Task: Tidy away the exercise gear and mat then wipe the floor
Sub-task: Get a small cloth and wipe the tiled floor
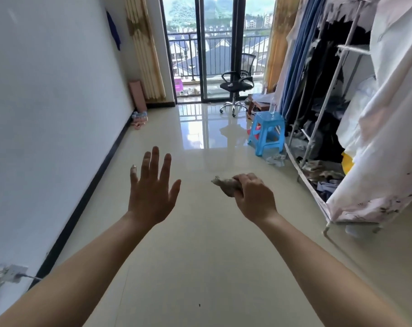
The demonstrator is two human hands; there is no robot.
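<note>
My right hand [254,199] is closed around a crumpled grey cloth [225,185], which sticks out to the left of my fist, above the glossy cream floor tiles [200,256]. My left hand [151,185] is held out with fingers spread and holds nothing. A rolled pink mat [137,95] stands upright in the far left corner against the wall. Below it, small pink and blue exercise gear [140,118] lies on the floor by the skirting.
A fabric wardrobe with hanging clothes [341,114] fills the right side. A blue plastic stool [267,132] stands in front of it, with crumpled plastic [275,159] beside it. A black office chair [236,87] stands by the balcony glass door [214,55]. A wall socket [14,273] is low on the left.
</note>
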